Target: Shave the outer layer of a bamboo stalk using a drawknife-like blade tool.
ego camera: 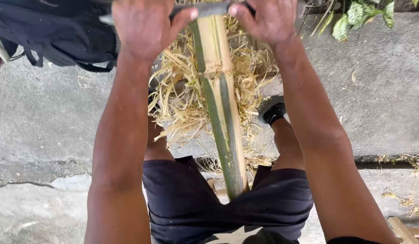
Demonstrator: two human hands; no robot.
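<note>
Clearly, both hands — left hand, right hand — have fingers wrapped tight on a drawknife blade across the bamboo pole between the knees; a slip at the node could drive it toward the thighs.

A bamboo pole is running from between the person's knees away to the far edge. A blade is lying across its far end, the left hand gripping left of the pole, the right hand right. Shavings are lying beneath the pole; a bag is sitting far left, leaves far right.
</note>
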